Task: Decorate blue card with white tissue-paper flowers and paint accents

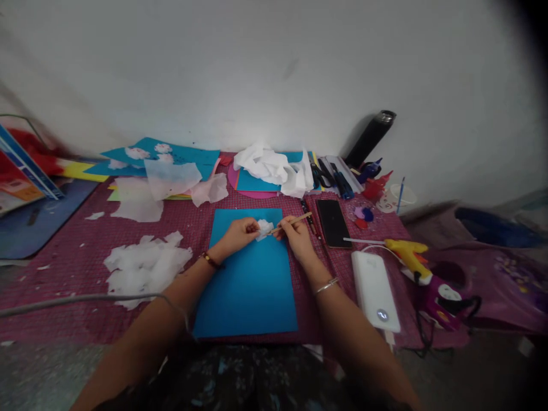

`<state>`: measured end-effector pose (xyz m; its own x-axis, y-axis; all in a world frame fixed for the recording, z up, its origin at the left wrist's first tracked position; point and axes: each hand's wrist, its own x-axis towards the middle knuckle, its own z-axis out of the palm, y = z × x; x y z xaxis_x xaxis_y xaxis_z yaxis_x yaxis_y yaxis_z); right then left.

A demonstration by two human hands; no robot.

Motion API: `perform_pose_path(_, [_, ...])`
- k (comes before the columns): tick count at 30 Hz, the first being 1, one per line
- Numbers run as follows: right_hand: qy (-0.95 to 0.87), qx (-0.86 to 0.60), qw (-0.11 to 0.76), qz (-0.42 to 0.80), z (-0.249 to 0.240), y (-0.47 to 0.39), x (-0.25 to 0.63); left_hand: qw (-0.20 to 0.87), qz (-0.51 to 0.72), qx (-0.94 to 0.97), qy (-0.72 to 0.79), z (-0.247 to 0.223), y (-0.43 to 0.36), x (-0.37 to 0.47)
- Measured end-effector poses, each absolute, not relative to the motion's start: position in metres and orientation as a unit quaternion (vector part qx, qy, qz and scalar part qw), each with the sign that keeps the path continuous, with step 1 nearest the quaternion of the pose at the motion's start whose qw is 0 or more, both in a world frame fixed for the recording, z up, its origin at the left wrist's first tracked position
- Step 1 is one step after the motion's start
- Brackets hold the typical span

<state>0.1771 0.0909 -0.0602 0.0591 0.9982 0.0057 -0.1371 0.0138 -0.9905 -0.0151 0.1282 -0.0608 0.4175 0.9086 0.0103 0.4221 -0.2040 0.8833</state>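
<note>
Over the upper part of a blue sheet of card [252, 285], my left hand [240, 235] pinches the left edge of a small piece of crumpled white tissue paper [265, 228]. My right hand [294, 233] grips a thin wooden stick [302, 217] between thumb and fingers. The stick slants down to the left, and its lower end is at the tissue paper; whether it presses into it I cannot tell. To the left of my left forearm lies a pile of torn white tissue pieces [145, 265].
Crumpled white paper [268, 165] and blue card with paper flowers [162, 149] lie at the back. On the right are a phone [333, 223], a white power bank [375, 288], a yellow glue gun [406, 251], scissors [321, 174] and a black bottle [370, 138]. A grey cable [85, 298] crosses my left forearm.
</note>
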Motion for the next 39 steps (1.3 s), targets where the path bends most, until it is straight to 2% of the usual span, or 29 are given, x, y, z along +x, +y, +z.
perform_pose_path(12, [-0.548, -0.518, 0.507, 0.418, -0.067, 0.086, 0.175, 0.492, 0.324, 0.672, 0.448, -0.055, 0.129, -0.018])
perform_pose_path(22, [-0.542, -0.514, 0.524, 0.410, -0.069, 0.084, 0.172, 0.509, 0.350, 0.640, 0.457, -0.049, 0.125, -0.018])
perform_pose_path(26, [-0.473, -0.506, 0.574, 0.436, -0.066, 0.084, 0.175, 0.517, 0.369, 0.619, 0.462, -0.047, 0.129, -0.020])
perform_pose_path(33, [-0.420, -0.513, 0.594, 0.456, -0.066, 0.086, 0.180, 0.479, 0.434, 0.564, 0.514, 0.002, 0.156, -0.100])
perform_pose_path(36, [-0.419, -0.540, 0.608, 0.403, -0.065, 0.086, 0.182, 0.431, 0.437, 0.557, 0.559, 0.011, 0.155, -0.139])
perform_pose_path(39, [-0.429, -0.565, 0.615, 0.344, -0.062, 0.084, 0.183, 0.413, 0.414, 0.574, 0.574, 0.001, 0.146, -0.150])
